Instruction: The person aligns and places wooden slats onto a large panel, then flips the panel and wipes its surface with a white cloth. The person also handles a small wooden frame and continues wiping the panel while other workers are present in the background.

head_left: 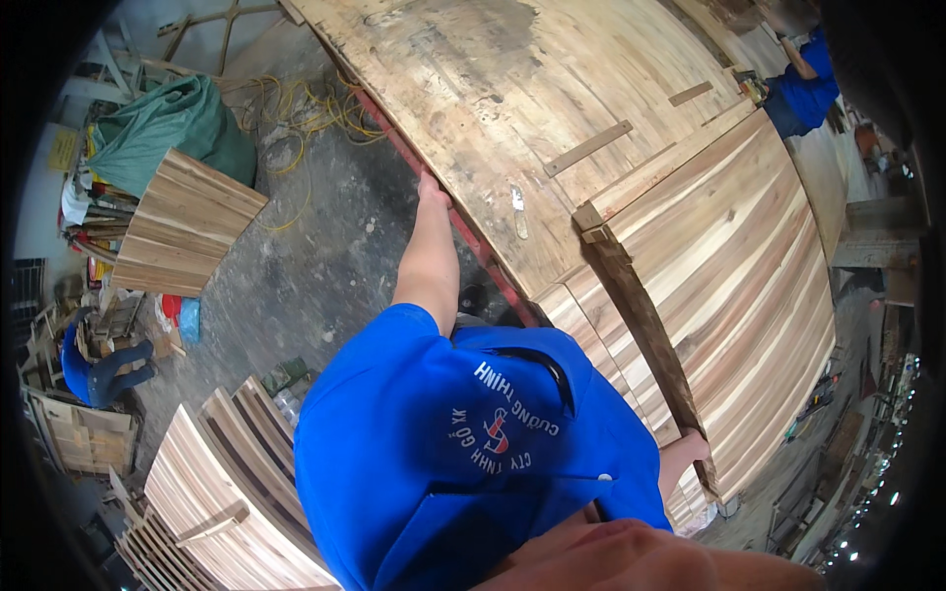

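A large worktable (pixel 473 118) stretches ahead of me, with a red rail along its near left edge. My left hand (pixel 432 188) touches that edge, its fingers partly hidden by the rim. Across a striped wooden panel (pixel 729 266) lies a long dark wooden bar (pixel 641 320), set crosswise to the boards. At the bar's lower end, my right hand (pixel 694 447) is closed around it. A pale wooden strip (pixel 680 158) runs along the panel's far edge, meeting the bar's upper end.
Short wooden strips (pixel 588 149) and a scraper-like tool (pixel 518 212) lie on the table. Another person in blue (pixel 803 89) stands at its far right; a second (pixel 99 364) bends at far left. A green sack (pixel 177 133), leaning panel (pixel 187 222), yellow hose (pixel 296 148) and stacked panels (pixel 222 492) occupy the left.
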`<action>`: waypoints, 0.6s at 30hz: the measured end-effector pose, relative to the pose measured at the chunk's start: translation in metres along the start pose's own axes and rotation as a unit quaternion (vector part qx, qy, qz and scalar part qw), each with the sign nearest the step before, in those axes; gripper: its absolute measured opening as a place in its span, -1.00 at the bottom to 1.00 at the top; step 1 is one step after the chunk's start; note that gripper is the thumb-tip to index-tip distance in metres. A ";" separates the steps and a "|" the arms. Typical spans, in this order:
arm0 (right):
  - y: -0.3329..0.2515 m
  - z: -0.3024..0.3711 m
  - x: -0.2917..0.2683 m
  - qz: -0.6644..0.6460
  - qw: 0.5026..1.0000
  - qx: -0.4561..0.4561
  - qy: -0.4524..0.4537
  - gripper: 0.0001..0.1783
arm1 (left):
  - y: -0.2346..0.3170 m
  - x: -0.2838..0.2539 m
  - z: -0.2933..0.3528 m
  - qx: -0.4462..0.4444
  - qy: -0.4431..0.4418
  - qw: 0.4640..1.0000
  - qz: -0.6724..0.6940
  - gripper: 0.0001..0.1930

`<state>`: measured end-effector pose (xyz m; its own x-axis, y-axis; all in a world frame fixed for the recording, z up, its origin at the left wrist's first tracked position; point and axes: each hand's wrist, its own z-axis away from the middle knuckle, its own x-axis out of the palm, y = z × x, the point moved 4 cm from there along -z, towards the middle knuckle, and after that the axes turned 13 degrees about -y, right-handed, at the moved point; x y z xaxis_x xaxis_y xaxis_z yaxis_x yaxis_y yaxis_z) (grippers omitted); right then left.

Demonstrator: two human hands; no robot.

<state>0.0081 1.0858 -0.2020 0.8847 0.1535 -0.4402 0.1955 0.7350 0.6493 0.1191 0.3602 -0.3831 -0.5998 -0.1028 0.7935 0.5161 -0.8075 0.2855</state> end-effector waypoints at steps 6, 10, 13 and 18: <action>-0.008 -0.003 -0.009 0.016 0.999 -0.022 0.019 -0.26 | 0.037 -0.018 0.027 0.160 0.179 0.920 -0.309 -0.54; -0.008 -0.008 0.005 0.016 1.000 -0.017 0.005 -0.24 | 0.047 -0.003 0.054 0.132 0.074 0.964 -0.217 -0.36; -0.009 -0.011 0.000 0.021 0.999 -0.023 0.012 -0.22 | 0.062 0.006 0.079 0.130 -0.026 0.984 -0.119 -0.26; -0.013 -0.020 -0.002 0.015 0.999 -0.037 0.006 -0.20 | 0.066 0.010 0.097 0.110 -0.009 0.968 -0.224 -0.32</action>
<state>-0.0042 1.0892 -0.2219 0.8843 0.1835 -0.4293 0.1370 0.7770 0.6144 0.2063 0.3617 -0.3043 -0.7838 0.2400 0.5727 0.3265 -0.6252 0.7089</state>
